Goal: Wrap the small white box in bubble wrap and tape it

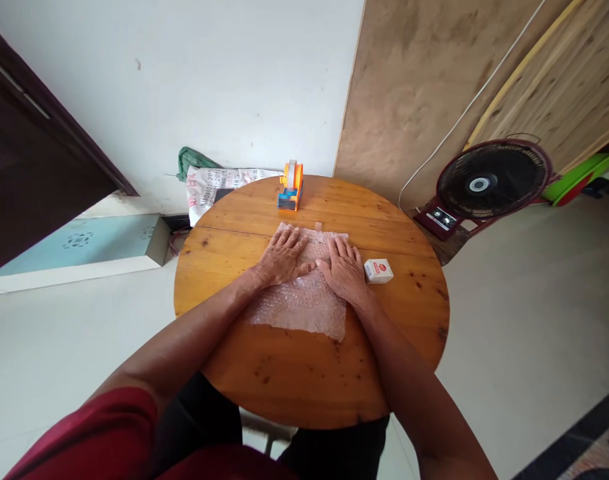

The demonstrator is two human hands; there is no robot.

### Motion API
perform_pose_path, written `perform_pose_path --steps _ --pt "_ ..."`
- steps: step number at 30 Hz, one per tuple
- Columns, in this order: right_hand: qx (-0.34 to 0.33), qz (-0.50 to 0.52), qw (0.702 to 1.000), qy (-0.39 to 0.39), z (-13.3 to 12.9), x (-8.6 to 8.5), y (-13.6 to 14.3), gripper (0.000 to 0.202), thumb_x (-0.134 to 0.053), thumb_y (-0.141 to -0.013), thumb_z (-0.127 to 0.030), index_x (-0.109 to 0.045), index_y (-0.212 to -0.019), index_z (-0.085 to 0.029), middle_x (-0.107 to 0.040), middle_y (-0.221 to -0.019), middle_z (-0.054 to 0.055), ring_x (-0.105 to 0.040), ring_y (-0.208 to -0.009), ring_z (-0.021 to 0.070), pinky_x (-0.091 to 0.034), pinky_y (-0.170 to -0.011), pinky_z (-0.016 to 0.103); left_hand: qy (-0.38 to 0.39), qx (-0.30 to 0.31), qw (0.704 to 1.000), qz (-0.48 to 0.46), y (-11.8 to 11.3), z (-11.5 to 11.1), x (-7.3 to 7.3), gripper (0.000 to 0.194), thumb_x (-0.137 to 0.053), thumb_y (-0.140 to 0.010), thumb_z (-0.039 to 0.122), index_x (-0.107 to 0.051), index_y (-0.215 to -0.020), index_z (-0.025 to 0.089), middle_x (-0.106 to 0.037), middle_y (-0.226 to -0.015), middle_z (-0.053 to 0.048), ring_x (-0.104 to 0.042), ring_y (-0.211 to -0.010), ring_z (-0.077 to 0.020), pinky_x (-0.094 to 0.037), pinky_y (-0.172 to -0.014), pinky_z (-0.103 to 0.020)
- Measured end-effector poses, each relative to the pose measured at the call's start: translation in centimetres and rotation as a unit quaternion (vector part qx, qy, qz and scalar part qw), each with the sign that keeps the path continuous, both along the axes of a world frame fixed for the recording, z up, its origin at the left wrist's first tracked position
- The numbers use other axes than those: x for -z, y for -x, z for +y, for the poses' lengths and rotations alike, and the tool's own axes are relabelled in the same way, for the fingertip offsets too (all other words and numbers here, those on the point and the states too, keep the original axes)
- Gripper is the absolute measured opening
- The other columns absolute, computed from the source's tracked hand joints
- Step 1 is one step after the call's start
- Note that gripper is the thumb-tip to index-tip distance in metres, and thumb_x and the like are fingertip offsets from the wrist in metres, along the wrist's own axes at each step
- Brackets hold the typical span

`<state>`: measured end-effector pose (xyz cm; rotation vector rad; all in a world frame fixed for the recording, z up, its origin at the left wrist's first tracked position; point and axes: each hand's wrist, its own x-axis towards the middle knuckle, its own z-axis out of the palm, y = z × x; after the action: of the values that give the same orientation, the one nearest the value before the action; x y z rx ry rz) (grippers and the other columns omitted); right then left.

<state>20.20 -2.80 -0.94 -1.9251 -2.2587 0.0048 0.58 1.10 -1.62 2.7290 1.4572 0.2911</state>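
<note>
A sheet of clear bubble wrap (304,310) lies spread on the round wooden table (304,387). My left hand (284,257) rests flat on its left part, fingers stretched out and pointing away from me. On the right part lies my right hand (345,267), also flat with its fingers apart. The two thumbs nearly meet over the middle of the sheet. Just right of my right hand stands a small white box (378,271) with red print. A short piece of tape (318,227) shows at the sheet's far edge.
An orange and blue tape dispenser (291,187) stands near the table's far edge. A dark round fan (491,180) is beyond the table at the right. Behind the table, a printed white sack (209,187) leans by the wall. A pale blue box (99,243) lies left.
</note>
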Motion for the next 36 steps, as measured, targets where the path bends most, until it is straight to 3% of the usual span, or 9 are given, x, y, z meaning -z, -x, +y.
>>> perform_pose_path --steps 4,9,19,23,27,30,36 --pt "0.011 0.0 1.0 0.003 0.2 -0.1 -0.1 0.066 -0.035 -0.102 -0.045 -0.035 -0.152 -0.003 -0.032 -0.16 0.018 -0.026 -0.15 0.0305 -0.018 -0.121 0.05 -0.008 -0.011 1.0 -0.007 0.2 0.3 0.3 0.084 -0.036 -0.092 0.071 -0.037 -0.153 0.013 -0.027 -0.162 -0.02 -0.02 -0.152 -0.0358 -0.017 -0.122 -0.055" --pt "0.016 0.002 1.0 0.007 0.2 -0.2 -0.4 0.063 -0.032 -0.102 -0.041 -0.036 -0.152 -0.003 -0.032 -0.161 0.017 -0.027 -0.149 0.0296 -0.02 -0.121 0.049 -0.002 -0.017 1.0 -0.008 0.5 0.4 0.2 0.072 -0.032 -0.099 0.061 -0.036 -0.154 0.015 -0.028 -0.162 -0.02 -0.02 -0.152 -0.0373 -0.016 -0.121 -0.056" --pt "0.024 -0.003 1.0 0.016 0.3 -0.4 -0.4 0.061 -0.031 -0.102 -0.038 -0.036 -0.152 -0.004 -0.033 -0.16 0.016 -0.029 -0.149 0.029 -0.021 -0.121 0.048 0.015 -0.01 1.0 -0.016 0.7 0.6 0.1 0.071 -0.034 -0.098 0.062 -0.036 -0.153 0.018 -0.026 -0.163 -0.019 -0.02 -0.152 -0.0378 -0.012 -0.12 -0.062" --pt "0.024 -0.01 0.999 0.021 0.2 -0.5 -0.3 0.063 -0.03 -0.102 -0.04 -0.035 -0.152 -0.003 -0.032 -0.161 0.016 -0.027 -0.15 0.0288 -0.02 -0.121 0.048 0.011 -0.012 1.0 -0.025 0.8 0.5 -0.5 0.071 -0.036 -0.098 0.061 -0.036 -0.153 0.016 -0.022 -0.164 -0.019 -0.017 -0.153 -0.0377 -0.01 -0.12 -0.064" --pt "0.022 -0.018 0.999 0.021 0.2 -0.4 -0.3 0.063 -0.03 -0.102 -0.04 -0.034 -0.153 -0.003 -0.03 -0.162 0.016 -0.026 -0.15 0.0289 -0.02 -0.121 0.048 -0.018 0.078 0.996 -0.041 0.5 -0.2 -1.5 0.068 -0.034 -0.1 0.056 -0.037 -0.153 0.013 -0.016 -0.165 -0.018 -0.011 -0.155 -0.0332 -0.006 -0.124 -0.054" --pt "0.017 -0.019 0.999 0.019 0.3 -0.3 -0.4 0.063 -0.03 -0.102 -0.04 -0.034 -0.153 -0.003 -0.03 -0.162 0.016 -0.026 -0.15 0.0286 -0.02 -0.121 0.048 -0.007 0.142 0.989 -0.035 0.2 -0.6 -1.3 0.069 -0.035 -0.099 0.059 -0.038 -0.152 0.016 -0.015 -0.166 -0.017 -0.01 -0.155 -0.0325 -0.008 -0.124 -0.053" --pt "0.013 -0.018 1.0 0.018 0.3 -0.2 -0.5 0.062 -0.032 -0.101 -0.04 -0.034 -0.154 -0.007 -0.03 -0.162 0.016 -0.025 -0.15 0.0297 -0.02 -0.121 0.05 0.028 0.137 0.99 -0.01 -0.1 -0.6 -0.3 0.082 -0.039 -0.092 0.071 -0.03 -0.156 0.021 -0.019 -0.165 -0.017 -0.012 -0.154 -0.037 -0.008 -0.122 -0.06"
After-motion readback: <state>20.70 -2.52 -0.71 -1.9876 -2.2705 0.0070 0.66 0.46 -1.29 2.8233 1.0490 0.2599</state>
